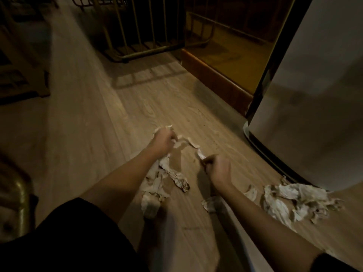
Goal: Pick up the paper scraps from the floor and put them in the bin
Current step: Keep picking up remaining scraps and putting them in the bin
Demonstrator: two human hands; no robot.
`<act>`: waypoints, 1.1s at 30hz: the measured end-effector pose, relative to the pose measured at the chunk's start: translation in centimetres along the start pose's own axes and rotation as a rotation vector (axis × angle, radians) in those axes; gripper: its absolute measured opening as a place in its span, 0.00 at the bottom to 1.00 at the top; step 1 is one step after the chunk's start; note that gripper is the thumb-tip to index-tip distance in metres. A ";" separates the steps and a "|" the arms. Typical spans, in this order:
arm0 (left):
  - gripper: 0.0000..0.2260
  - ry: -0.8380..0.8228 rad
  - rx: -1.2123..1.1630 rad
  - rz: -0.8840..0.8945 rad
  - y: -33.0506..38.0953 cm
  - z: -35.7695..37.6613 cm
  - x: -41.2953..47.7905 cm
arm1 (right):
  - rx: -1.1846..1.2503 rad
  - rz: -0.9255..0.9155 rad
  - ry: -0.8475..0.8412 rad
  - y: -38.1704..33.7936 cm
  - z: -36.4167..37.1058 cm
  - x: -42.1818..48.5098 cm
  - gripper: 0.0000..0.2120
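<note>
Crumpled pale paper scraps lie on the wooden floor. My left hand [163,141] is closed on a bunch of scraps [183,140], with more paper poking out past its fingers. My right hand [217,168] is closed on a small scrap [200,154] at its fingertips. A trail of scraps [163,179] lies under and beside my left forearm. Another pile of scraps [294,201] lies to the right, near the base of the tall white bin [314,85]. One scrap [210,205] sits just under my right forearm.
A metal-barred rack [141,32] stands at the back of the floor. A raised wooden threshold [212,79] runs along the right behind the bin. Dark furniture [21,71] is at the left, and a metal tube [19,199] at the lower left. The room is dim.
</note>
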State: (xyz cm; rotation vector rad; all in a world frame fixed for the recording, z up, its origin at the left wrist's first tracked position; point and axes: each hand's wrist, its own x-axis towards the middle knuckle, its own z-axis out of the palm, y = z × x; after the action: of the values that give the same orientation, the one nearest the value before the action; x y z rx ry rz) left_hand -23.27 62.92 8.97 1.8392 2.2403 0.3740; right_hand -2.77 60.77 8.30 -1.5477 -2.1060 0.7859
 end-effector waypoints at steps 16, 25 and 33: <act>0.11 0.035 -0.057 -0.035 -3.7 0.4 1.2 | -0.258 -0.561 -0.101 -3.8 10.9 -6.0 0.15; 0.08 -0.068 -0.005 -0.095 -6.0 -1.6 -3.7 | -0.086 -0.353 -0.159 -0.6 6.4 -5.1 0.03; 0.09 0.065 -0.108 0.000 -1.5 -1.6 -11.4 | -0.134 -0.091 0.160 3.2 -3.1 -8.2 0.10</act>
State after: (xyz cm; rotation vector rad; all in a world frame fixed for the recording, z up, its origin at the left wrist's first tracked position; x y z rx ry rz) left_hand -23.01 51.41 10.07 1.7970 2.2148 0.5509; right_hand 3.99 54.25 8.61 -1.5146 -2.1300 0.4820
